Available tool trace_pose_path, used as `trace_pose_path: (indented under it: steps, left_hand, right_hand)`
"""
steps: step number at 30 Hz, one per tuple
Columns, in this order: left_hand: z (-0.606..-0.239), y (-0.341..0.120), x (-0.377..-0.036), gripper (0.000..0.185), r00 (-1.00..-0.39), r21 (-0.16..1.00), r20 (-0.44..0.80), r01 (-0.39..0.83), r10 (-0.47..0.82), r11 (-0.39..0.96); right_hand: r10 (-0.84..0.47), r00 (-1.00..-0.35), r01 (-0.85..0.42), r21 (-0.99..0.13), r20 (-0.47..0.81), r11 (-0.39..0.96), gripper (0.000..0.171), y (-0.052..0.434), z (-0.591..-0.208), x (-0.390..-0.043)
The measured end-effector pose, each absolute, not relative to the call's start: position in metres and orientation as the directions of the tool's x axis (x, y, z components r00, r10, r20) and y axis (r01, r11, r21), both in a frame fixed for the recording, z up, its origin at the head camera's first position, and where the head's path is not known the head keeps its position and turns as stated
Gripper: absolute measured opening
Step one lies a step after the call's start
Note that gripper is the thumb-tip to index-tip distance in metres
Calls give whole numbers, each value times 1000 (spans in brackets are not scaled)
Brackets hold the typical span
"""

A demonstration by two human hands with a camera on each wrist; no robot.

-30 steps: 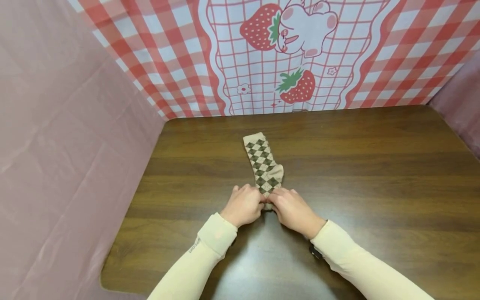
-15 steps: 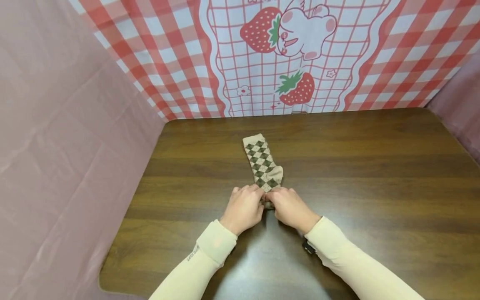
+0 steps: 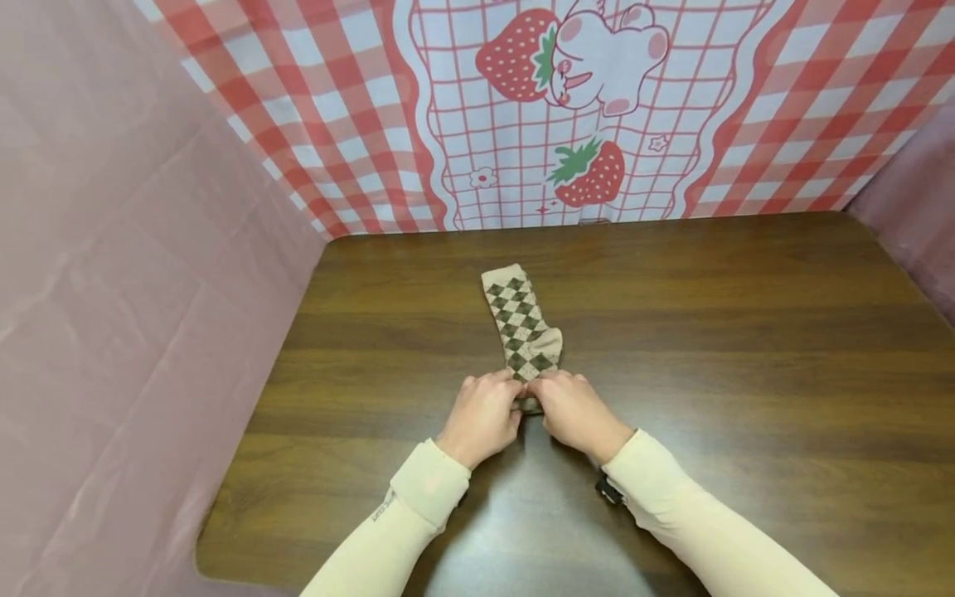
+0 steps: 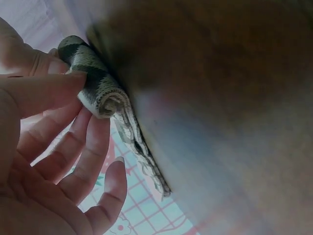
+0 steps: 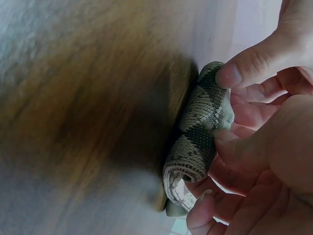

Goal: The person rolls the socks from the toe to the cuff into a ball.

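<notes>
A beige sock (image 3: 516, 319) with dark green diamonds lies flat on the table, its cuff toward the back and its heel bulging to the right. The near end is wound into a tight roll (image 4: 95, 78), whose spiral edge shows in both wrist views. My left hand (image 3: 481, 419) holds the roll's left part between thumb and fingers. On the other side, my right hand (image 3: 584, 416) grips the same roll, thumb (image 5: 230, 76) on the near face and fingers over the top. In the head view the hands cover most of the roll.
The brown wooden table (image 3: 746, 348) extends to both sides of the sock. A red and white checked cloth (image 3: 351, 108) with strawberries hangs along its back edge. Pink cloth (image 3: 149, 290) hangs at the left and also at the right.
Both hands stay at the rolled end with small finger movements. My right wrist has shifted slightly left. The flat part of the sock looks almost unchanged.
</notes>
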State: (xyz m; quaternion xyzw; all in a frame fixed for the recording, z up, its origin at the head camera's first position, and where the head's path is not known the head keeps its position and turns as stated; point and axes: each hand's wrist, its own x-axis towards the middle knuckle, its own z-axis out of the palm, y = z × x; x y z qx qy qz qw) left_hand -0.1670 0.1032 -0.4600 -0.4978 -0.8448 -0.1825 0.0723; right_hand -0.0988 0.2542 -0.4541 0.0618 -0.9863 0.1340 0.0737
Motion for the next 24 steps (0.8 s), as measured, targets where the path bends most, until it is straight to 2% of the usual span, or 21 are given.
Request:
trace_pose_path:
  steps: [8, 14, 17, 24]
  left_hand:
    - [-463, 102, -172, 9, -488, 302, 302, 864, 819, 403]
    - [-463, 104, -176, 13, -522, 390, 221, 822, 824, 416]
    - [-461, 106, -179, 15, -535, 424, 181, 800, 826, 425]
    - [-455, 109, -185, 15, -562, 470, 85, 751, 822, 465]
  right_hand:
    - [-64, -989, -106, -340, 132, 934, 33, 256, -456, -101]
    - [-32, -980, -109, -391, 199, 914, 18, 255, -455, -95]
    - [-18, -968, -115, -374, 252, 920, 13, 255, -452, -91]
    - [-73, -952, -156, -266, 297, 951, 17, 252, -450, -84]
